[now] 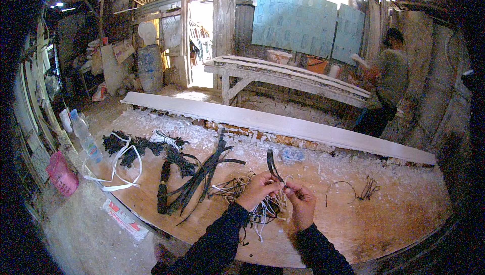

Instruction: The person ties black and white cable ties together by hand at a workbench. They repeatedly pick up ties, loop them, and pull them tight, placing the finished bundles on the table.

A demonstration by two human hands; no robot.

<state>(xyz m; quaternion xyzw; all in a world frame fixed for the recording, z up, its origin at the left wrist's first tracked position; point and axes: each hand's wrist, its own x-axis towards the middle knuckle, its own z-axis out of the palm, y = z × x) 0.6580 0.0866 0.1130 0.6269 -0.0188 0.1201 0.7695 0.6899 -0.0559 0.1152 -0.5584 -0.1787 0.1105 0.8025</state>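
Note:
My left hand (260,190) and my right hand (301,201) meet over the front middle of the wooden table. Between their fingertips they pinch a black strip (273,164), whose free end sticks up and away from me. A thin pale cord shows at the right fingertips; whether it is tied to the strip I cannot tell. Below the hands lies a tangle of white and black cords (262,213), partly hidden by them. To the left rest a pile of long black strips (204,176) and a dark wrapped rod (163,188).
Bundles of dark cord (136,148), a white strap loop (112,186) and a plastic bottle (86,136) lie left. A pink bag (62,174) sits beyond the left edge. A long white board (278,126) borders the far side. Behind it, a person (386,83) stands by a bench (293,75).

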